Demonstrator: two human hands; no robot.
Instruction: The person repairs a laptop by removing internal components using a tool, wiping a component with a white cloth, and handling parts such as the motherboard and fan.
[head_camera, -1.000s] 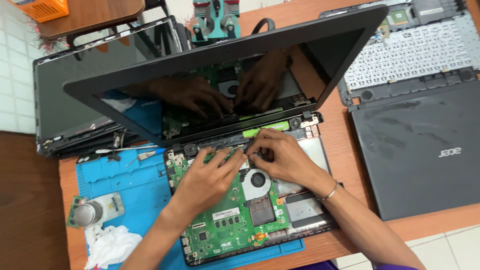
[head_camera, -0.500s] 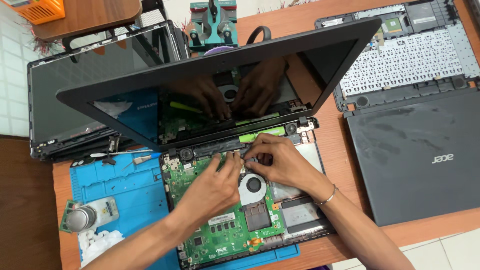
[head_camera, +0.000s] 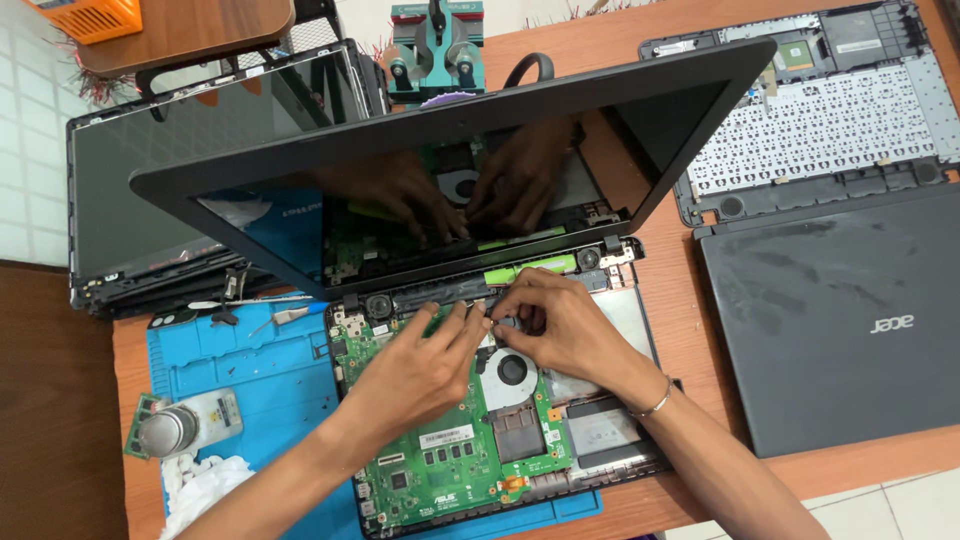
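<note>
The opened laptop base (head_camera: 600, 440) lies on a blue work mat (head_camera: 250, 380), a shell holding a green circuit board (head_camera: 450, 450) and a round fan (head_camera: 512, 370) (its dark screen (head_camera: 300, 180) tilts up behind). Left hand (head_camera: 415, 365) and right hand (head_camera: 560, 320) meet fingertips at the board's upper edge by the hinge, fingers pinched narrow; what they grip I cannot tell

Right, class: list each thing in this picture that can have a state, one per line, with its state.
Laptop base: cover off, green board exposed.
Screen: hinged open, dark.
Fan: uncovered.
Left hand: fingertips pressed on board near hinge.
Right hand: pinching a small part there.
Grey laptop: shut.
Keyboard panel: detached, underside up.
</note>
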